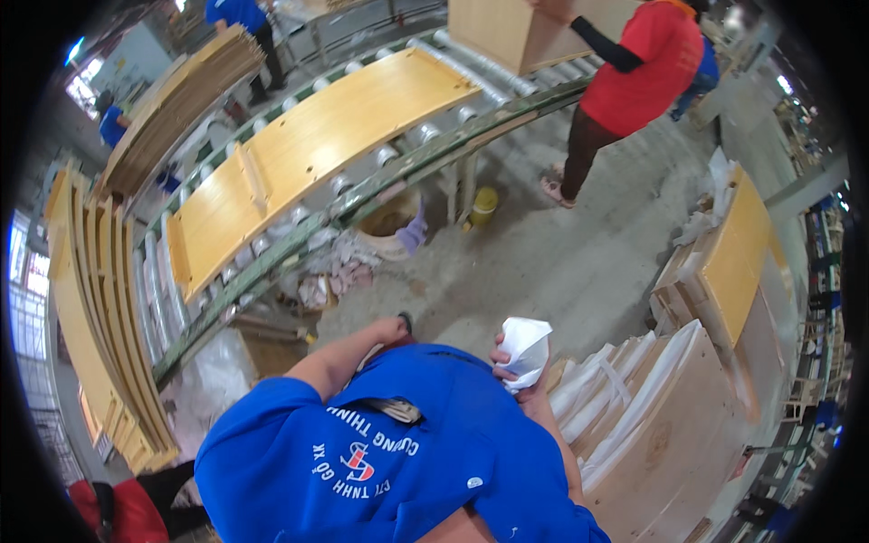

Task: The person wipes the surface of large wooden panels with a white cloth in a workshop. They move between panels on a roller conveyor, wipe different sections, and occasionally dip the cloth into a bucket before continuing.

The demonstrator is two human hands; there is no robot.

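Observation:
My right hand [534, 387] is raised in front of my body on the right. Its fingers are closed around a crumpled white sheet [523, 347], which looks like paper or thin cloth. On the left, my left hand [391, 331] is held low beyond my blue shirt. A small dark thing [405, 321] shows at its fingertips, and the shirt and the angle hide most of the fingers. Ahead, a long varnished wooden panel [353, 127] with a crosspiece lies on the roller conveyor [398, 187], apart from both hands.
Curved wooden panels [104, 317] stand at the left. Wrapped boards [661, 407] and yellowish panels [733, 262] are stacked at the right. Under the conveyor are a bucket [385, 242], a yellow container [484, 204] and scraps [339, 271]. A person in red [643, 77] stands by a wooden box [502, 32].

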